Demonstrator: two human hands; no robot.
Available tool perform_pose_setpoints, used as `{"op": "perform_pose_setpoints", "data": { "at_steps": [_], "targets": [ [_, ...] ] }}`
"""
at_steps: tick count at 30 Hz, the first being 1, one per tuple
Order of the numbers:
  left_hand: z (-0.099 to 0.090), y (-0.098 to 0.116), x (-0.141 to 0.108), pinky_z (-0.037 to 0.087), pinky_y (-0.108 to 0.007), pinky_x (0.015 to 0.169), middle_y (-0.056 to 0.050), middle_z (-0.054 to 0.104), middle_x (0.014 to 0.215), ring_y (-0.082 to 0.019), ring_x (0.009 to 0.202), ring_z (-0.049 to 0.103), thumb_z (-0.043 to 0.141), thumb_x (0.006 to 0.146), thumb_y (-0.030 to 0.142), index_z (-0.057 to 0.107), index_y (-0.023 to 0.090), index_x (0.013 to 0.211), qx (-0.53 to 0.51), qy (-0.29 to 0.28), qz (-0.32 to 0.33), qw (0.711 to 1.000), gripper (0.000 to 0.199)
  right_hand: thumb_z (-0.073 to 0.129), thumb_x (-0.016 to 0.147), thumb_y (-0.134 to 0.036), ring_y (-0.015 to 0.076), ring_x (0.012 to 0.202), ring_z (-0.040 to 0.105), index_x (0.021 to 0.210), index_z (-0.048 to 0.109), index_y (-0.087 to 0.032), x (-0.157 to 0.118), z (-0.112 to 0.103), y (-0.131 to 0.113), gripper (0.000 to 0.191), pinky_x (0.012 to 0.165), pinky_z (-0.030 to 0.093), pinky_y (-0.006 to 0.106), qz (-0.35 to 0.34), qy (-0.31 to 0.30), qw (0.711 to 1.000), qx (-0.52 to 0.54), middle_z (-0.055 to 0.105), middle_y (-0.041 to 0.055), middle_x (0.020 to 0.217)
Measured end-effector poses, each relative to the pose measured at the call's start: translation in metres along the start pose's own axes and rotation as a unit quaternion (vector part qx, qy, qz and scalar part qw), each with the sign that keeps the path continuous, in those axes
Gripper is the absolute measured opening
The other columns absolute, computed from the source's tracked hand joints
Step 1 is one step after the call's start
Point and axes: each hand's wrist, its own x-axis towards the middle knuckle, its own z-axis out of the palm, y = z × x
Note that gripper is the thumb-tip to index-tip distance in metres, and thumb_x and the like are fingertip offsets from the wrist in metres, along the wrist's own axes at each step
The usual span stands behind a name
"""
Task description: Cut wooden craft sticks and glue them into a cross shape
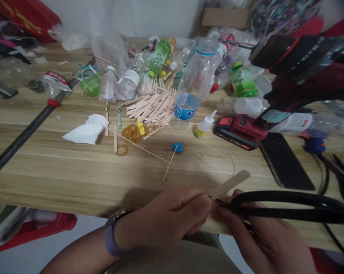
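Note:
My left hand (186, 211), with a watch on the wrist, is closed on a flat wooden craft stick (231, 183) that points up to the right. My right hand (266, 232) grips scissors (292, 196) with long black looped handles. Their dark tip is at the stick beside my left thumb; the blades are mostly hidden by my fingers. Just beyond my hands, a thin stick (169, 165) leans on a blue bottle cap (178, 147). A fine thread curves across the wood to the right of the cap.
A pile of craft sticks (153, 106) lies mid-table among plastic bottles. Near it are a glue bottle (205, 124), rubber bands (131, 133) and a tissue (87, 129). On the right stand a red-black drill (243, 131) and a phone (286, 160). A dark rod (23, 131) lies left.

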Motion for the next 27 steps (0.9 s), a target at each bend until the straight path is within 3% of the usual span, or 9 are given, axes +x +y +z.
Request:
{"op": "perform_pose_setpoints", "data": {
  "at_steps": [6, 11, 13, 17, 19, 21, 23, 26, 27],
  "targets": [
    [0.003, 0.0, 0.004, 0.015, -0.026, 0.046, 0.012, 0.023, 0.05, -0.007, 0.042, 0.017, 0.053, 0.09, 0.056, 0.033, 0.023, 0.062, -0.183, -0.087, -0.031, 0.979, 0.048, 0.049, 0.094, -0.022, 0.0203, 0.065, 0.071, 0.104, 0.062, -0.029, -0.002, -0.006, -0.002, 0.018, 0.05, 0.056, 0.028, 0.03, -0.01, 0.999, 0.029, 0.072, 0.0007, 0.076],
    [0.005, 0.007, 0.0, 0.019, -0.027, 0.049, 0.008, 0.035, 0.057, -0.009, 0.05, 0.026, 0.043, 0.099, 0.043, 0.039, 0.021, 0.064, 0.005, 0.008, -0.02, 1.0, 0.042, 0.049, 0.095, -0.021, 0.0217, 0.076, 0.073, 0.091, 0.058, -0.028, 0.002, -0.008, -0.001, 0.012, 0.052, 0.057, 0.027, 0.011, -0.046, 0.998, 0.04, 0.066, 0.001, 0.073],
    [0.005, 0.008, -0.001, 0.018, -0.027, 0.049, 0.007, 0.036, 0.058, -0.009, 0.051, 0.027, 0.042, 0.099, 0.042, 0.039, 0.021, 0.064, 0.024, 0.017, -0.021, 0.999, 0.041, 0.048, 0.095, -0.019, 0.0221, 0.079, 0.073, 0.092, 0.057, -0.028, 0.002, -0.008, 0.0, 0.013, 0.054, 0.057, 0.027, 0.009, -0.047, 0.998, 0.037, 0.066, 0.0011, 0.073],
    [0.006, 0.005, 0.001, 0.016, -0.026, 0.045, 0.012, 0.025, 0.048, -0.008, 0.042, 0.018, 0.052, 0.092, 0.054, 0.035, 0.023, 0.062, -0.188, -0.085, -0.024, 0.978, 0.046, 0.049, 0.093, -0.015, 0.0206, 0.077, 0.073, 0.112, 0.055, -0.027, -0.001, -0.011, 0.002, 0.023, 0.057, 0.058, 0.026, -0.023, -0.035, 0.998, 0.038, 0.071, 0.0014, 0.08],
    [0.006, 0.005, 0.0, 0.017, -0.026, 0.046, 0.01, 0.028, 0.049, -0.008, 0.043, 0.021, 0.049, 0.094, 0.054, 0.037, 0.022, 0.063, -0.123, -0.051, -0.022, 0.991, 0.046, 0.048, 0.093, -0.016, 0.0187, 0.069, 0.071, 0.105, 0.056, -0.027, 0.001, -0.011, 0.001, 0.019, 0.055, 0.057, 0.026, -0.023, -0.043, 0.998, 0.046, 0.069, 0.0003, 0.078],
    [0.007, 0.006, -0.001, 0.021, -0.026, 0.048, 0.007, 0.037, 0.056, -0.009, 0.049, 0.029, 0.045, 0.098, 0.048, 0.04, 0.021, 0.064, 0.034, 0.022, -0.009, 0.999, 0.043, 0.047, 0.094, -0.017, 0.0178, 0.066, 0.07, 0.095, 0.055, -0.028, 0.005, -0.01, 0.0, 0.013, 0.055, 0.056, 0.026, 0.004, -0.045, 0.997, 0.055, 0.066, -0.0005, 0.075],
    [0.008, 0.007, -0.002, 0.023, -0.026, 0.049, 0.006, 0.039, 0.058, -0.01, 0.051, 0.03, 0.042, 0.1, 0.044, 0.041, 0.021, 0.065, 0.076, 0.031, 0.001, 0.997, 0.042, 0.046, 0.094, -0.018, 0.0184, 0.069, 0.07, 0.091, 0.055, -0.028, 0.008, -0.006, 0.0, 0.013, 0.055, 0.056, 0.026, 0.02, -0.043, 0.997, 0.065, 0.064, -0.0007, 0.074],
    [0.008, 0.006, -0.001, 0.019, -0.026, 0.045, 0.009, 0.028, 0.05, -0.009, 0.044, 0.022, 0.041, 0.098, 0.046, 0.036, 0.023, 0.064, -0.084, -0.019, 0.016, 0.996, 0.041, 0.048, 0.096, -0.022, 0.0168, 0.062, 0.068, 0.097, 0.058, -0.028, 0.006, 0.0, 0.003, 0.012, 0.047, 0.053, 0.023, 0.02, -0.021, 0.997, 0.066, 0.06, -0.0022, 0.068],
    [0.007, 0.006, -0.001, 0.019, -0.026, 0.045, 0.01, 0.024, 0.048, -0.01, 0.043, 0.02, 0.042, 0.097, 0.046, 0.033, 0.024, 0.064, -0.122, -0.002, 0.03, 0.992, 0.041, 0.049, 0.096, -0.023, 0.0152, 0.056, 0.066, 0.098, 0.06, -0.028, 0.004, 0.0, 0.004, 0.013, 0.044, 0.051, 0.022, 0.018, -0.009, 0.998, 0.06, 0.059, -0.0031, 0.066]
  ]
}}
